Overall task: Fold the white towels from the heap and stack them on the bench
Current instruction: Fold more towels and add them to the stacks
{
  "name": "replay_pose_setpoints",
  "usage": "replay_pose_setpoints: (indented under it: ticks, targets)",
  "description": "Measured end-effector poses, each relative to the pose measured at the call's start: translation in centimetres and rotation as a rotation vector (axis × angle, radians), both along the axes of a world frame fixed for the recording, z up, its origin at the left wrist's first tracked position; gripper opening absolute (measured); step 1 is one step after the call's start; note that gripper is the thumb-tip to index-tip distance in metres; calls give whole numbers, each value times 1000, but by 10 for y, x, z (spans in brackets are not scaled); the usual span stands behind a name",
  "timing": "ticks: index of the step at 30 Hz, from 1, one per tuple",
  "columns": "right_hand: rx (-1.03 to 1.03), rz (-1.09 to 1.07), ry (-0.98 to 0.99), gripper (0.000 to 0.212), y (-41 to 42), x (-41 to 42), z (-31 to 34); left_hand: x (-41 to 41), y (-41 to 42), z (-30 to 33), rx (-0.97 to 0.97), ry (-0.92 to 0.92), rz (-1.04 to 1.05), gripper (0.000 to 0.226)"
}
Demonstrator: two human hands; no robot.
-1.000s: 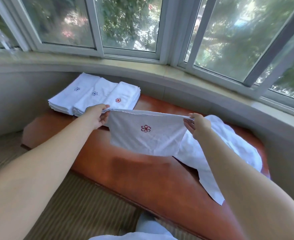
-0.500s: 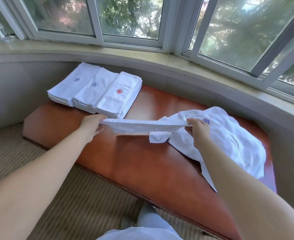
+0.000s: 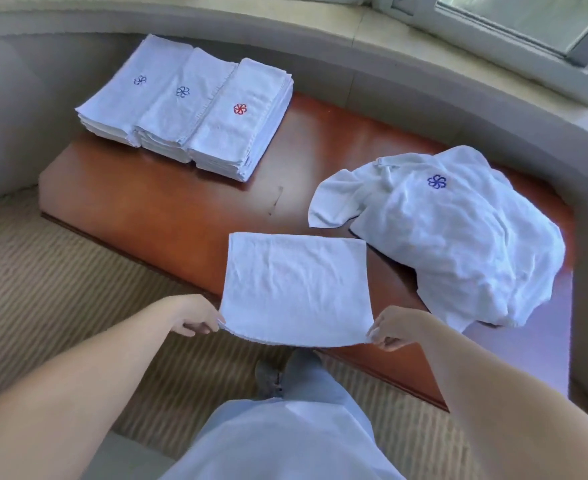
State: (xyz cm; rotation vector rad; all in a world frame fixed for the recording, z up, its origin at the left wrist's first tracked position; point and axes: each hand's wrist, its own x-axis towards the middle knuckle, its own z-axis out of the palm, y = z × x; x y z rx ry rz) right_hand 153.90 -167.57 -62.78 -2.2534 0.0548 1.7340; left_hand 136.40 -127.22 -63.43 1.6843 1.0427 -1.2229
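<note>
Lowered since a moment ago onto wooden bench (image 3: 167,206), centre frame: folded towel (image 3: 294,285), near corners pinched by left hand (image 3: 195,315) and right hand (image 3: 394,327). Heap (image 3: 458,237) right; folded stacks (image 3: 195,109) upper left.

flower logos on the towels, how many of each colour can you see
Blue flower logos: 3, on the left stack, the middle stack and the heap
Red flower logos: 1, on the right stack
Total: 4
The towel being folded shows none.
</note>
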Motion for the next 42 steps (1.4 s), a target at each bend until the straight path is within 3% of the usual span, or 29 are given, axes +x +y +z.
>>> replay_pose_setpoints:
  ticks: [3,6,9,13,28,31,34,39,42]
  targets:
    - [31,-126,-46,23,6,18,0,10,14,0,-22,-34,69,28]
    - [107,-335,-248,22,15,43,-10,33,29,-2,-13,-188,204,26]
    - [170,-402,-430,27,24,68,-20,59,36,-11,45,-353,341,18]
    - [197,-514,-467,21,42,86,-43,96,27,-24,131,-494,413,10]
    - [122,-510,-548,23,65,122,-115,163,25,-98,255,-503,498,10]
    - [137,-589,-593,25,68,112,-116,162,18,-106,364,-510,471,10]
    - [201,-580,-678,50,75,87,-104,152,1,-105,475,-618,252,43]
    - [369,-20,-847,58,115,50,-114,146,-57,-115,487,-864,-511,54]
    - [341,246,-935,58,140,32,-142,144,-71,-144,546,-907,-793,56]
